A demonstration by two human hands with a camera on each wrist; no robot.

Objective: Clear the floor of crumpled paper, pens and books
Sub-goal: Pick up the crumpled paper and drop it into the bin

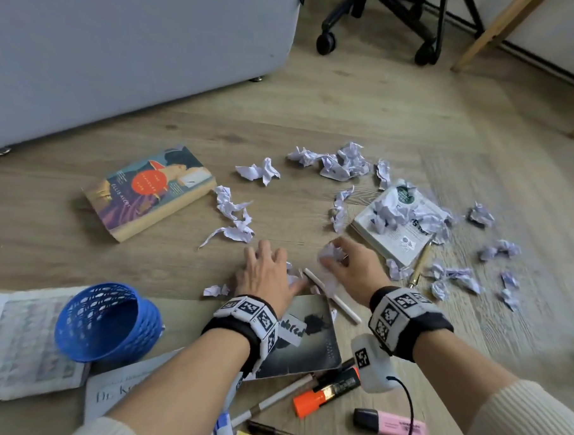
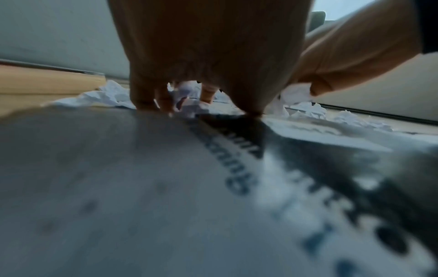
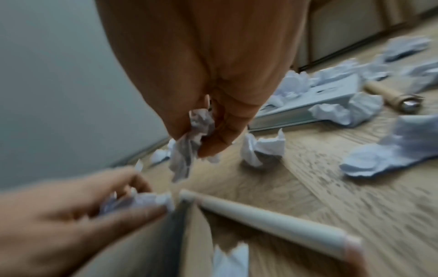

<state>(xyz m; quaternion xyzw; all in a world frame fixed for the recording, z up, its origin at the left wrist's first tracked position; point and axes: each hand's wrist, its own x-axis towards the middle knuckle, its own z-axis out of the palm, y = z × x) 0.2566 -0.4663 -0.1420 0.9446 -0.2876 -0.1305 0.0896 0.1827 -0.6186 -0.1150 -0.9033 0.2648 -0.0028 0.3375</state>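
Crumpled paper balls (image 1: 234, 216) lie scattered over the wooden floor. My right hand (image 1: 340, 257) pinches one crumpled paper (image 3: 184, 155) between thumb and fingers, just above the floor. My left hand (image 1: 265, 267) is low beside it, its wrist over a dark book (image 1: 311, 344), and its fingers curl round a small paper ball (image 3: 140, 201). A white pen (image 1: 333, 296) lies between the two hands. A colourful book (image 1: 146, 194) lies at the left. A white book (image 1: 395, 237) at the right has paper balls on it.
A blue mesh basket (image 1: 106, 320) lies tipped at the near left on newspaper (image 1: 21, 344). Orange (image 1: 323, 395) and pink (image 1: 393, 424) markers and other pens lie near me. A wood-coloured pen (image 1: 419, 264) lies by the white book. A grey sofa (image 1: 124, 60) and chair base (image 1: 385, 15) stand behind.
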